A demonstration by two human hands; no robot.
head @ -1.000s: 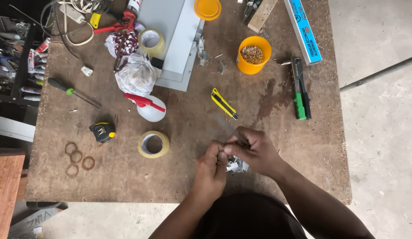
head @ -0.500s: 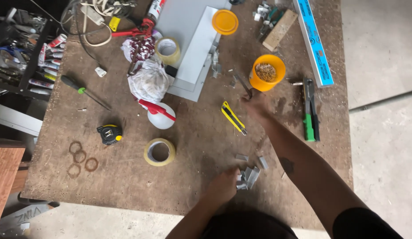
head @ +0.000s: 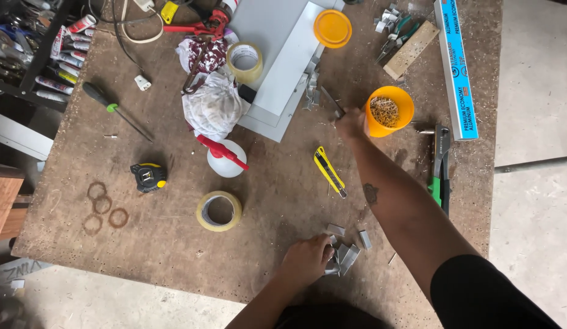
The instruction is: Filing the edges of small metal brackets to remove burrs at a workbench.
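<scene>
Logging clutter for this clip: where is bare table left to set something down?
Bare board lies between the tape measure, the screwdriver and the tape roll, and along the near edge beside the left hand. The far edge around the orange cup is crowded.

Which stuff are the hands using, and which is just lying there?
Being used: small grey metal pieces under the left hand; orange cup of screws by the right hand.

Lying about: yellow knife, tape roll, tape measure, screwdriver.

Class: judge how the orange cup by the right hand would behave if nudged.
The orange cup is probably light plastic, so it may slide. Its load of small fasteners likely steadies it; tipping would spill them. The right hand is at its rim.
</scene>
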